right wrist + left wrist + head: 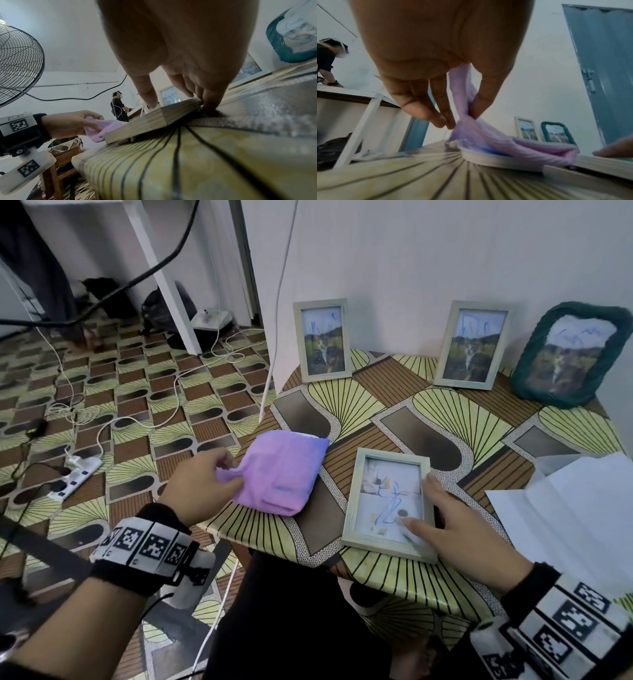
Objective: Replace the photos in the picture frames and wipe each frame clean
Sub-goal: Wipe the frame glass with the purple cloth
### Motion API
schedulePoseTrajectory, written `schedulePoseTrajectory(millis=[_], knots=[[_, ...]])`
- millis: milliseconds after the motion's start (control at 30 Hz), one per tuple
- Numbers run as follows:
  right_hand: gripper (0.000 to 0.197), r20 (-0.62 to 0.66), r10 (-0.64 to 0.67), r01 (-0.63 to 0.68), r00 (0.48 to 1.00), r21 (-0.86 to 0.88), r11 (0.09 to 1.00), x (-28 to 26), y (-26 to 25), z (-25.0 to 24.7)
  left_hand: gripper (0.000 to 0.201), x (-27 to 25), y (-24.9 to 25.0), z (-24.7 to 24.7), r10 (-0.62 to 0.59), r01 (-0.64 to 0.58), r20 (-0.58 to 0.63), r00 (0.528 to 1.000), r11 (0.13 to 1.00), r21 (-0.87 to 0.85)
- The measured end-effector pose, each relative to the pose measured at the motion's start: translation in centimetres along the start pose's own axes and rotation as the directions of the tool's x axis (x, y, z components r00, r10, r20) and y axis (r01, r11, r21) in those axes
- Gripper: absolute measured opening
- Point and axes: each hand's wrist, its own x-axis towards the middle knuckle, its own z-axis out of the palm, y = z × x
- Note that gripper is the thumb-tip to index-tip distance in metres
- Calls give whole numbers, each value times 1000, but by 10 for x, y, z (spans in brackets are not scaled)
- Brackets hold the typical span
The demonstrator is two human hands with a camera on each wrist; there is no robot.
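Note:
A pale wooden picture frame (386, 549) lies flat near the front of the patterned table (445, 412), and blue scribbles mark its glass. My right hand (445, 518) rests on its right side, thumb on the glass and straight fingers along the edge; in the right wrist view the right hand (180, 104) presses the picture frame (154, 121) down. My left hand (233, 474) pinches the left corner of a folded purple cloth (281, 470) beside the frame. The left wrist view shows the left hand (464, 119) lifting that cloth (488, 135) off something flat and white.
Two pale frames (323, 340) (471, 344) and a green frame (568, 354) stand against the back wall. White papers (575, 508) lie at the table's right. A power strip (75, 474) and cables cover the floor at left. A fan (17, 65) stands behind.

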Motion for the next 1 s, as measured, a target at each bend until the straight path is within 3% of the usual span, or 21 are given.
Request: schedulePoseTrajectory(millis=[100, 200, 367, 433, 533, 700, 800, 900, 1000], knots=[[78, -9, -2, 2, 1000, 14, 1000, 0, 2, 1, 17, 0, 15, 0, 93, -94, -13, 996, 994, -63], [70, -4, -16, 16, 1000, 17, 1000, 0, 1, 0, 18, -1, 31, 7, 200, -194, 88, 976, 979, -66], [61, 4, -25, 25, 1000, 25, 999, -1, -1, 0, 26, -2, 47, 25, 354, -374, 331, 875, 928, -3], [59, 4, -21, 21, 1000, 41, 999, -1, -1, 1, 40, -4, 50, 32, 362, -406, 406, 839, 913, 25], [60, 4, -20, 20, 1000, 61, 998, -1, 0, 1, 64, -3, 52, 35, 293, -394, 484, 825, 911, 119], [75, 26, -6, 4, 1000, 84, 996, 2, 3, 1, 98, -1, 51, 36, 307, -550, 596, 742, 787, 280], [74, 32, -12, 9, 999, 95, 995, 3, 3, 1, 88, -4, 52, 39, 395, -613, 551, 735, 735, 290], [72, 29, -9, 4, 1000, 163, 987, 4, 3, -1, 65, -5, 52, 40, 465, -628, 497, 733, 743, 231], [61, 73, -36, 13, 997, 294, 956, 4, -1, -6, 58, -6, 48, 40, 466, -613, 488, 738, 766, 195]])
